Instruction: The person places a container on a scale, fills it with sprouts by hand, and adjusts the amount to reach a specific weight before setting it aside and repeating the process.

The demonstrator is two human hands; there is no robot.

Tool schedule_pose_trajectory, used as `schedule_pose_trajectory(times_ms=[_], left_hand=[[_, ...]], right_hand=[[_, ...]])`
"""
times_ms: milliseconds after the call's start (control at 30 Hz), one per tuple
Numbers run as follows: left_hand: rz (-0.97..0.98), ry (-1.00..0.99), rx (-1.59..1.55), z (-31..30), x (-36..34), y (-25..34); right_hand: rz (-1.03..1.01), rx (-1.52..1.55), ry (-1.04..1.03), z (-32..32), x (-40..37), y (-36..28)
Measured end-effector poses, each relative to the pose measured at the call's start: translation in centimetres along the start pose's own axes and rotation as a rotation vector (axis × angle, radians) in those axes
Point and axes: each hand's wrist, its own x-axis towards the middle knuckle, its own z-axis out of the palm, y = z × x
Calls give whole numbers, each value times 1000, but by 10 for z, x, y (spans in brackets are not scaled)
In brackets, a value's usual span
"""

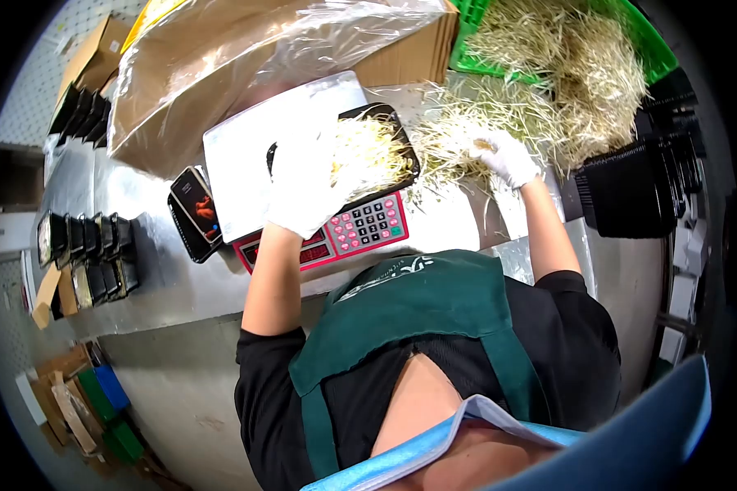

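Note:
My left hand (301, 184), in a white glove, lies over the left part of a black tray (410, 164) on the red scale (303, 255). Pale bean sprouts (370, 155) fill the tray's visible part, right beside that hand. Glare washes out the left fingers against the scale's white plate (237, 164). To the right, my gloved right hand (508, 158) has its fingers curled in at the edge of a loose sprout heap (458, 135) on the metal table. Strands show around its fingertips.
A green crate (659, 53) heaped with sprouts stands at the back right, above stacked black trays (630, 188). Behind the scale is a plastic-lined carton (172, 106). A phone (195, 200) lies left of the scale; packed black trays (90, 237) stand farther left.

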Motion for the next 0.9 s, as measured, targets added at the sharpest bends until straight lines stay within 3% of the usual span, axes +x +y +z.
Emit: schedule_pose_trajectory(times_ms=[33,100,167,233,267,300,367,433,500,533,600,633,700,733,767,800,833,900], left_hand=[[54,91,74,-2,-1,1],[86,142,51,-7,-8,-3],[-121,108,-181,-21,-16,-3],[-175,70,-167,-43,-11,-2],[-171,165,-303,-37,-18,-10],[-169,260,-438,-33,-23,-12],[-232,301,-546,-46,-29,2],[-269,328,-544,-42,-53,-14],[-310,355,-569,-48,-71,-29],[-346,355,-580,-51,-81,-36],[-445,435,-753,-43,-95,-40],[-467,471,-835,-39,-96,-41],[-438,517,-874,-32,-90,-35],[-371,480,-859,-39,-84,-27],[-457,497,-807,-50,-80,-19],[-350,562,-895,-53,-82,-22],[-236,629,-975,-56,-83,-28],[-279,808,-1307,-73,-65,-16]], right_hand=[[-166,-111,159,10,-21,7],[-259,-289,280,21,-50,-2],[-496,-221,200,40,-67,-31],[-529,-253,-127,62,-69,-66],[-718,-363,-75,82,-68,-63],[-771,-369,-138,115,-56,-57],[-752,-496,-225,137,-20,-54],[-529,-486,-129,112,17,-56],[-380,-691,242,107,43,-24],[-371,-687,251,103,44,-31],[-336,-474,221,97,46,-56],[-403,-442,70,99,45,-77],[-607,-525,-31,142,70,-76],[-399,-374,121,125,69,-90],[-275,-431,-143,94,91,-102],[-330,-521,136,114,105,-68],[-282,-523,250,80,90,-76],[-583,-329,705,42,88,-67]])
